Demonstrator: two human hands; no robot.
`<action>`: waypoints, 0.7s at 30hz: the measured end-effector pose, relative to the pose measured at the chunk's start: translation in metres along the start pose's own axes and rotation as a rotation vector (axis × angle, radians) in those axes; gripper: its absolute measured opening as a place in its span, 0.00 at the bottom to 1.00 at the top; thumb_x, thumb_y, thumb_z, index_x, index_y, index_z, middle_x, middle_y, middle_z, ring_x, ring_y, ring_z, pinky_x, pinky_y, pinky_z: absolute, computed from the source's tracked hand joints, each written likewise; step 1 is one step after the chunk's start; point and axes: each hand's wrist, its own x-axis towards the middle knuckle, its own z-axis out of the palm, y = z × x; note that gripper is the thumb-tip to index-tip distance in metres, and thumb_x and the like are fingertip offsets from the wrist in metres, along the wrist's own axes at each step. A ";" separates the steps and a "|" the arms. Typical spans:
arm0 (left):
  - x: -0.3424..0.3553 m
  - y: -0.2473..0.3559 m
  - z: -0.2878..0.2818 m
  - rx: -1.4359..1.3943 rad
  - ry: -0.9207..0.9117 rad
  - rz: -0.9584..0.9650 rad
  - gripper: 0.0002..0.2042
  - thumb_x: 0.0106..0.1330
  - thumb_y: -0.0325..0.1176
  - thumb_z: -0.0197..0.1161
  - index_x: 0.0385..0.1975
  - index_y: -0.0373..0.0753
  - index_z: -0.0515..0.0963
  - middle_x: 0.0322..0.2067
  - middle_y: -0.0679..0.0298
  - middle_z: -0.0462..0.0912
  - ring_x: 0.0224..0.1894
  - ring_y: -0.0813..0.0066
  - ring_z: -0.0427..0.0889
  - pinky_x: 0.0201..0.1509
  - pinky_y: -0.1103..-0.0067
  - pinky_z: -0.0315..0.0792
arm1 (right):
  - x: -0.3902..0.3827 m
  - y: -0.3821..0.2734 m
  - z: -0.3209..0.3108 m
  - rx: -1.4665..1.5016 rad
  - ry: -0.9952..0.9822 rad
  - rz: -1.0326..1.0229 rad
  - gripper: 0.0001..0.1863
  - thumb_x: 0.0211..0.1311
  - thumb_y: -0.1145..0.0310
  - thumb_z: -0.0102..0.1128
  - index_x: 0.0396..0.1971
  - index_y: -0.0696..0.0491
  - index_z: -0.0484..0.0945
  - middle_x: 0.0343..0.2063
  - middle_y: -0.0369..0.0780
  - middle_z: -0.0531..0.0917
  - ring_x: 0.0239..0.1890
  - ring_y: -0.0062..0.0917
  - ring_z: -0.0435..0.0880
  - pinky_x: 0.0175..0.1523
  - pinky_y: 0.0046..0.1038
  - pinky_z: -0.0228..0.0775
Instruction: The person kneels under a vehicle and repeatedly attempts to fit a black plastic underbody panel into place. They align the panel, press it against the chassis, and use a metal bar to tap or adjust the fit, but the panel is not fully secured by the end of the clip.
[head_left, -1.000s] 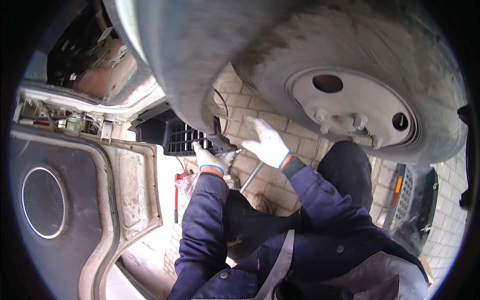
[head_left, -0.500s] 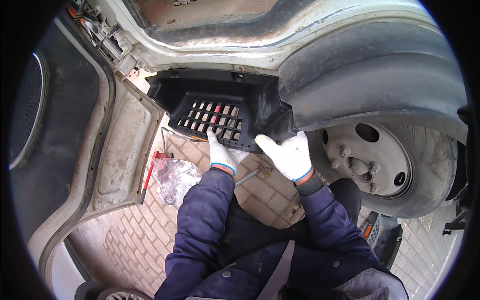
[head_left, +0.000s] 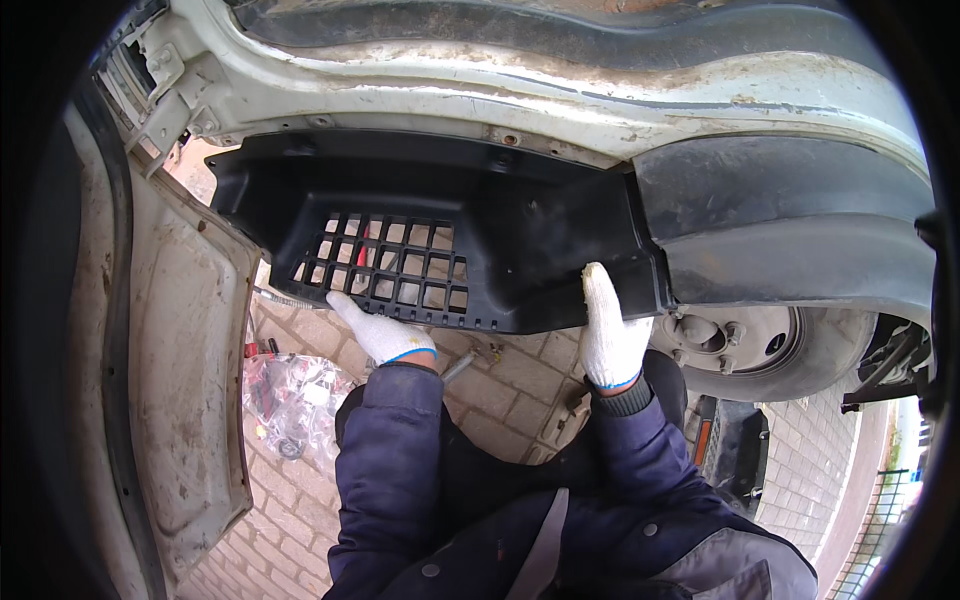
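Observation:
A black plastic step panel point(head_left: 540, 230) with a square-holed grate spans the middle, beneath the white body sill point(head_left: 560, 80) and beside the dark wheel-arch flare point(head_left: 780, 220). My left hand point(head_left: 385, 335), in a white knit glove with blue cuff, grips the panel's lower edge at the grate, thumb on top and fingers mostly underneath. My right hand point(head_left: 610, 330), gloved alike, holds the lower edge at the panel's right end, thumb upright against its face, other fingers largely hidden. Whether the panel is fastened to the sill I cannot tell.
An open door point(head_left: 185, 380) with dark trim borders the left. A wheel point(head_left: 770, 350) sits at right behind the flare. On the paving point(head_left: 520, 400) lie a clear plastic bag point(head_left: 295, 405), a metal bar point(head_left: 460, 364) and another dark panel point(head_left: 740, 450) with an orange reflector.
My view has swung toward the sill. My right hand, apart from the panel a second ago, has taken hold of its right end. Both hands have since spread farther apart along the edge.

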 end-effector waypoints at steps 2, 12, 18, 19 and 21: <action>-0.001 0.002 0.000 0.042 0.015 0.010 0.46 0.72 0.73 0.51 0.81 0.47 0.58 0.80 0.57 0.57 0.79 0.57 0.59 0.82 0.59 0.49 | -0.005 0.004 0.007 -0.030 0.096 -0.047 0.05 0.70 0.77 0.68 0.42 0.61 0.84 0.38 0.40 0.87 0.39 0.24 0.86 0.45 0.27 0.78; -0.005 0.019 -0.010 0.081 -0.132 -0.118 0.37 0.78 0.68 0.49 0.77 0.50 0.61 0.71 0.59 0.69 0.69 0.59 0.72 0.69 0.53 0.71 | -0.014 0.017 0.013 0.304 0.233 0.099 0.13 0.67 0.79 0.66 0.50 0.63 0.83 0.50 0.45 0.87 0.52 0.31 0.86 0.62 0.33 0.77; -0.010 0.023 -0.009 0.054 -0.109 -0.161 0.29 0.79 0.58 0.56 0.72 0.48 0.71 0.67 0.63 0.76 0.68 0.62 0.75 0.69 0.57 0.70 | -0.012 0.001 0.009 0.420 0.238 0.186 0.16 0.56 0.85 0.72 0.45 0.61 0.85 0.43 0.43 0.88 0.45 0.28 0.88 0.53 0.28 0.81; -0.011 0.022 -0.008 0.051 -0.134 -0.146 0.28 0.79 0.57 0.56 0.71 0.48 0.71 0.66 0.63 0.77 0.67 0.62 0.76 0.68 0.57 0.71 | -0.012 -0.001 0.009 0.418 0.226 0.195 0.15 0.56 0.85 0.72 0.45 0.61 0.85 0.43 0.43 0.88 0.44 0.28 0.88 0.53 0.28 0.81; -0.011 0.021 -0.005 0.065 -0.088 -0.146 0.27 0.79 0.57 0.55 0.71 0.49 0.72 0.66 0.63 0.77 0.66 0.62 0.76 0.68 0.57 0.71 | -0.011 0.000 0.010 0.406 0.222 0.205 0.15 0.56 0.85 0.72 0.45 0.61 0.85 0.42 0.42 0.89 0.44 0.28 0.88 0.53 0.28 0.82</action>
